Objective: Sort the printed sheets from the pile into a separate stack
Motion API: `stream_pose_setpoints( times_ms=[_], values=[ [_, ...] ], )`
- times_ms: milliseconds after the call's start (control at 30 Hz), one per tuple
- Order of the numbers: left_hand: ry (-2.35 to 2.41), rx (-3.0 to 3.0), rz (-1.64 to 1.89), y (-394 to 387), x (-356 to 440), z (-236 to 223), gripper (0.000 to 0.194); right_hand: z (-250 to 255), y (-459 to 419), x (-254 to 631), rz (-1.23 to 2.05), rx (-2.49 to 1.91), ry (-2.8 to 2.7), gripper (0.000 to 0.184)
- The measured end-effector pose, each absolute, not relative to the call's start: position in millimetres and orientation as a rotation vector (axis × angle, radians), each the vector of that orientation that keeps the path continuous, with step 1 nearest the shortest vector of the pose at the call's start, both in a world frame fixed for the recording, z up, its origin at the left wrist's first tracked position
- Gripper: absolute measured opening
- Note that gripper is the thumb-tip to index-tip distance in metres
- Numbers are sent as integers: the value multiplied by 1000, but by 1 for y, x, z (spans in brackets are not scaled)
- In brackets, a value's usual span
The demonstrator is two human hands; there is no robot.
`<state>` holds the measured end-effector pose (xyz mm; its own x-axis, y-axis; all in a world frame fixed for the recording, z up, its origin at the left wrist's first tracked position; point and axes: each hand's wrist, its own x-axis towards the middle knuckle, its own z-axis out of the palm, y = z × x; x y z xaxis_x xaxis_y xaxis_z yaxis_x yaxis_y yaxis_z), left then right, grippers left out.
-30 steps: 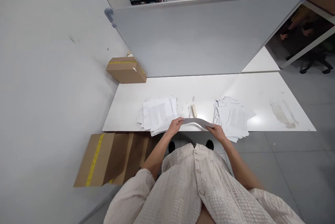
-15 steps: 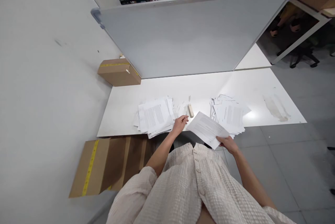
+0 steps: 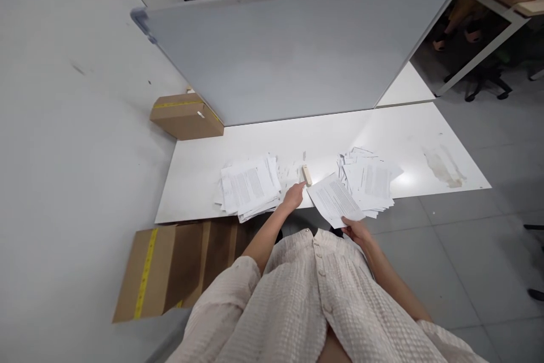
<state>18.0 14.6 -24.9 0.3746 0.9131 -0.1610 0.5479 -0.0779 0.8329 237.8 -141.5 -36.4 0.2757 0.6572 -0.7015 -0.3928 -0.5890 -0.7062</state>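
My right hand (image 3: 355, 229) grips a printed sheet of paper (image 3: 335, 200) by its near edge, thumb on top. The sheet is tilted, its far left corner close to a small cream-coloured block (image 3: 306, 175), perhaps a stapler, on the table. My left hand (image 3: 294, 196) reaches to the near end of that block with the index finger stretched out; fingertip and block seem to touch. Nothing shows in this hand, and its other fingers are partly hidden. An uneven stack of printed papers (image 3: 249, 184) lies left of it. Another loose pile (image 3: 374, 182) lies behind the held sheet.
A whiteboard (image 3: 293, 57) stands along the back of the white table (image 3: 255, 142). One cardboard box (image 3: 187, 119) sits at the back left corner. A larger open box (image 3: 144, 272) is below the table's left front edge. Part of a person shows at far right.
My left hand has moved forward to the cream block, index finger now extended. My right hand has brought the sheet slightly left, nearer the block. The view has shifted a little.
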Motion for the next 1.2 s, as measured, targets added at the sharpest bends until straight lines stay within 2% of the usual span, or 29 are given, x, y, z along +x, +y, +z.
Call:
stream_pose_setpoints(
  times_ms=[167,433,633,967,1200],
  values=[
    [1303,1833,447,18,23,-30,41,-44,-129,230,1512,-1643,-45,16],
    [1387,2086,-265,21,32,-12,58,-41,-125,224,1523,-1604,94,22],
    [1443,2097,-376,20,37,-6,58,-43,-125,222,1521,-1587,104,19],
    [1432,2089,-281,19,33,-7,60,-39,-123,226,1400,-1674,11,23],
    [1363,2160,218,-4,12,2,46,-13,-118,267,1165,-1560,23,30]
  ],
)
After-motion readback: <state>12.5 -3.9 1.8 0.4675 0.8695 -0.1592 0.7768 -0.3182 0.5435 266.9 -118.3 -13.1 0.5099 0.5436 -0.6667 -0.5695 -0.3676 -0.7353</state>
